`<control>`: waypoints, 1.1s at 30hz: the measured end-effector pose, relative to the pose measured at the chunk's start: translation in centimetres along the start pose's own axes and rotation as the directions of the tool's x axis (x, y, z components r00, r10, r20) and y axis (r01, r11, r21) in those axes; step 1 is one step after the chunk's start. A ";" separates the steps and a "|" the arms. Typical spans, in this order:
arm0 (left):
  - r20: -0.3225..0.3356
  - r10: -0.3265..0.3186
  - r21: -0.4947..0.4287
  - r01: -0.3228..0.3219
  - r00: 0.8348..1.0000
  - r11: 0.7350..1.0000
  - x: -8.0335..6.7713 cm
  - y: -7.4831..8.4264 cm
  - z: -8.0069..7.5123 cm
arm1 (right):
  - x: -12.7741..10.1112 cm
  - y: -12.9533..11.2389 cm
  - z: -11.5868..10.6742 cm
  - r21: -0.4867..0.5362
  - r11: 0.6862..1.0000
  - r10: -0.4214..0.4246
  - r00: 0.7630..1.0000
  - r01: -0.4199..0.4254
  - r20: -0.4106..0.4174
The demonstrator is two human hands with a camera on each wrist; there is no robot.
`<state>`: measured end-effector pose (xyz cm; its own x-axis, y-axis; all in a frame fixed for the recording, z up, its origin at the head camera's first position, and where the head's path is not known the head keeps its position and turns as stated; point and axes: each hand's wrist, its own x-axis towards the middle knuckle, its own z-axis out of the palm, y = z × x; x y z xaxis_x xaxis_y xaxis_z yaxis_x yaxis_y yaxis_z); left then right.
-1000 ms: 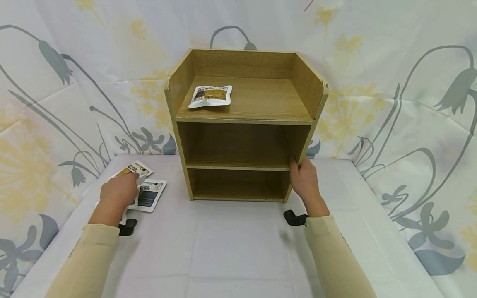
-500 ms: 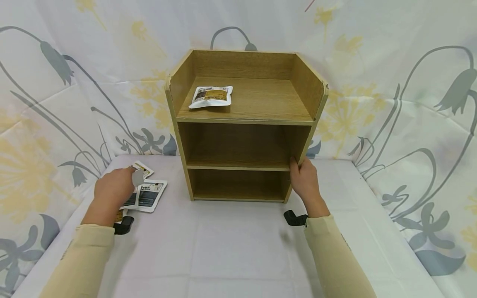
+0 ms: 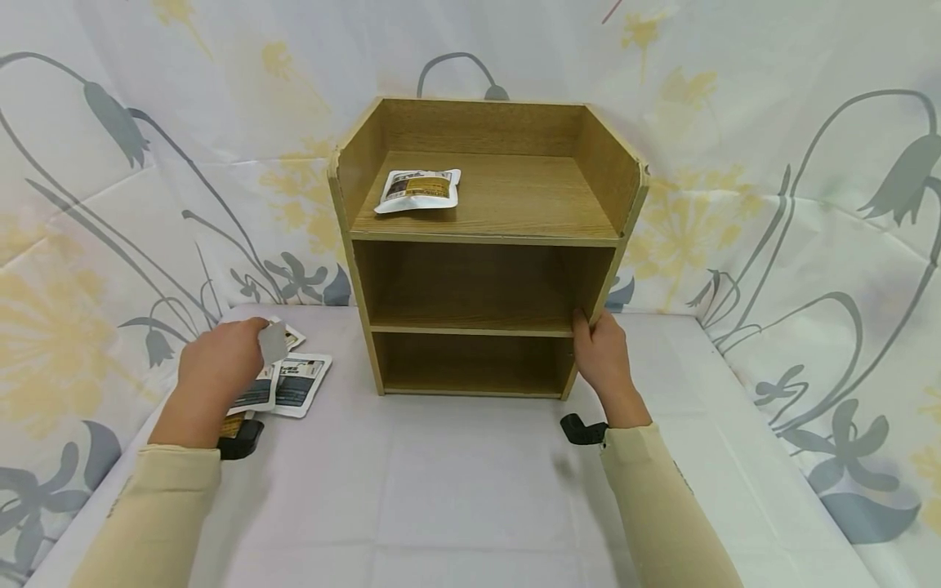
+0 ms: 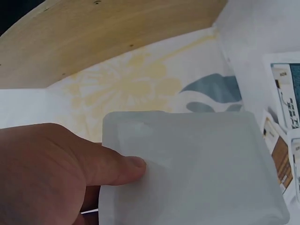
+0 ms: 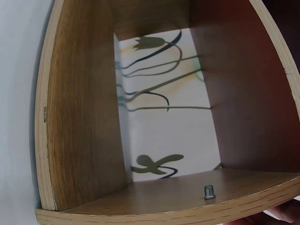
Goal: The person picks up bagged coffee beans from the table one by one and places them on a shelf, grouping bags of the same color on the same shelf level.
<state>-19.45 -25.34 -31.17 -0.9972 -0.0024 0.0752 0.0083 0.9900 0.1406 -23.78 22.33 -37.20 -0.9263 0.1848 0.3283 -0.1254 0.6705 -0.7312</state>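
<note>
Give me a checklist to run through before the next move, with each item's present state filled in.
1. Left hand has hold of the held packet: ok, it pinches one edge.
2. Held packet's printed side: cannot tell; a plain pale side faces the left wrist camera.
3. Right hand grips the wooden shelf unit: ok, at its right side panel.
4. Upper packet lies within the top board: ok, towards the left, behind the front edge.
5. Bare space beside the upper packet: ok, board shows to its right.
6. Loose packets on the table lie separately: not ok, some overlap.
</note>
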 end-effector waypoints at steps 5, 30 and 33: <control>-0.019 0.034 -0.008 -0.034 0.999 0.999 -0.2 0.3 -0.4 | 0.0 0.0 0.0 0.004 1.000 0.004 1.000 -0.004 0.000; -0.048 0.131 0.057 -0.128 0.990 0.990 -1.9 3.8 -2.3 | -0.1 0.0 0.0 0.017 1.000 -0.024 1.000 0.024 -0.012; -0.050 0.140 0.059 -0.137 0.989 0.989 -2.1 4.2 -2.6 | -0.1 0.0 0.0 0.014 1.000 -0.021 1.000 0.021 -0.010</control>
<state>-17.12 -21.57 -28.15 -0.9812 0.1288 0.1435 0.1400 0.9877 0.0703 -23.70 22.31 -37.22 -0.9199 0.1781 0.3492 -0.1495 0.6642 -0.7325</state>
